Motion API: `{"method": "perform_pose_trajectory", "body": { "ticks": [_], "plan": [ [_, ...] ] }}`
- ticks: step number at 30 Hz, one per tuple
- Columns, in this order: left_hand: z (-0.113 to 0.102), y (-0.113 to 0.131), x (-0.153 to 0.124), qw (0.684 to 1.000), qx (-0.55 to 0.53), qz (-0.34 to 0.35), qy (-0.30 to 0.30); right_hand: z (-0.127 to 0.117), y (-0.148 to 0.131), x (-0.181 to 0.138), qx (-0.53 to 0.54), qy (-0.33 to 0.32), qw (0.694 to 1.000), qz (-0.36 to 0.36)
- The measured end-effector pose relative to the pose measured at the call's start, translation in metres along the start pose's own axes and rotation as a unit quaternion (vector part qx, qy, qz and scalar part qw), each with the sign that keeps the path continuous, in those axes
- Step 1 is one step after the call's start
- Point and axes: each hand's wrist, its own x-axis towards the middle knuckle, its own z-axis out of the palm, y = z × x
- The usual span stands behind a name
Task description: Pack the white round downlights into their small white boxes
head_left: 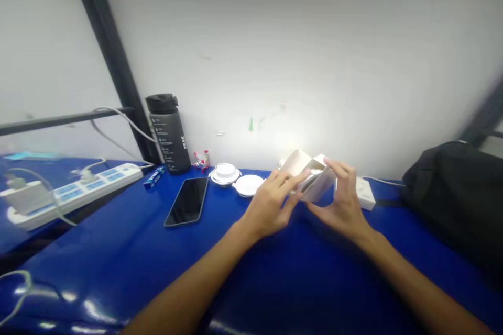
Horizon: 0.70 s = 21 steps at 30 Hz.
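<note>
A small white cardboard box point(320, 187) is held up above the blue table, its flap raised and its opening tilted toward me. Something lies inside, but too little of it shows to name it. My left hand point(274, 200) pinches the box's left side near the opening. My right hand point(342, 201) grips its right side, thumb below and fingers on top. Left of the hands sit a round white disc-shaped fixture point(249, 185) and a second round white fixture point(225, 173) with a raised centre. Behind the right hand lies another white box point(364, 193).
A phone point(187, 201), a black water bottle point(168, 133), a blue packet point(154, 177) and red-wrapped sweets point(201, 161) occupy the table's left part. A white power strip point(78, 193) with cables lies farther left. A black bag point(456, 204) stands at right. The wall rises behind.
</note>
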Motion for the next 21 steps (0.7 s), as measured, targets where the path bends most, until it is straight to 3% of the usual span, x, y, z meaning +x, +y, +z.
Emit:
{"method": "perform_pose_trajectory", "body": {
  "ticks": [12, 16, 21],
  "plan": [
    [0.0003, 0.0088, -0.0023, 0.998, 0.029, -0.033, -0.049, 0.0045, -0.0018, -0.0032, 0.014, -0.009, 1.0, 0.006],
    [-0.0019, 0.0054, -0.0036, 1.0, -0.004, -0.01, 0.022, 0.0061, -0.0035, -0.0028, 0.008, 0.003, 0.999, 0.039],
    [0.0053, 0.0006, -0.0019, 0.984, 0.053, -0.069, 0.158, 0.005, -0.0073, -0.0031, 0.031, -0.015, 0.999, 0.039]
  ]
}}
